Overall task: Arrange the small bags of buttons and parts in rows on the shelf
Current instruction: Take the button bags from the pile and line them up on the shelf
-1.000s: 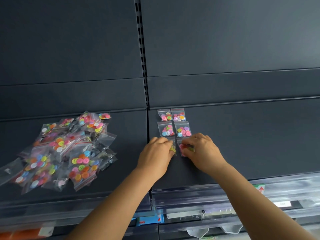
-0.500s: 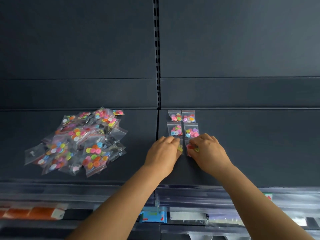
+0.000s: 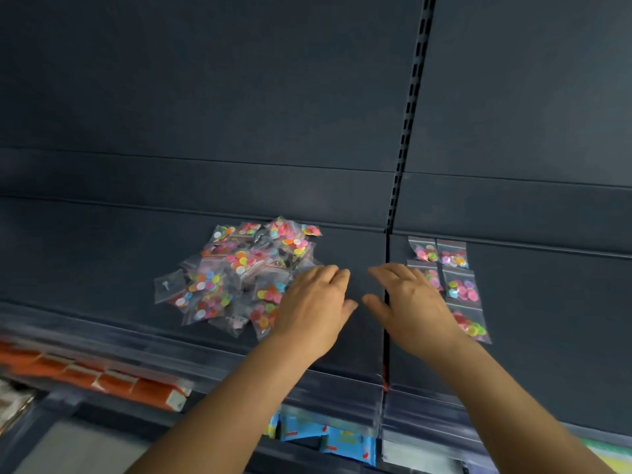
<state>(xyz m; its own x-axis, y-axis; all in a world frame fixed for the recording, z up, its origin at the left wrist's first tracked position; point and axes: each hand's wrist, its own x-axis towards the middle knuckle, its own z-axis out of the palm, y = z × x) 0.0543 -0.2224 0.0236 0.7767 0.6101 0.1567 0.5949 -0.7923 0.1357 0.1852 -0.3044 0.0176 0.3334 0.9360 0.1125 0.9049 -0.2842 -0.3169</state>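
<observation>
Hovering empty hands [image 3: 313, 302] beside pile [image 3: 239, 271]

Clear zip bags of bright buttons: loose pile [image 3: 239, 275] heaped on dark shelf [image 3: 102, 261], left of seam; arranged bags [image 3: 451, 285] lie flat in 2 cols, right of seam

The shelf [image 3: 102, 254] is dark slate blue, and so is the back panel [image 3: 205, 97], which a black slotted strip [image 3: 410, 97] crosses from top to bottom. The heap of bags [image 3: 239, 278] is clear plastic filled with pink, orange, yellow, green, blue and white buttons; one bag [image 3: 166, 286] at its left edge shows only a small white part. The rowed bags [image 3: 460, 289] near the shelf's right part hold pink, purple, blue, yellow and green buttons. Below the front edge lie orange packs [image 3: 102, 378] with white ends and light blue packs [image 3: 328, 436] with red marks.
</observation>
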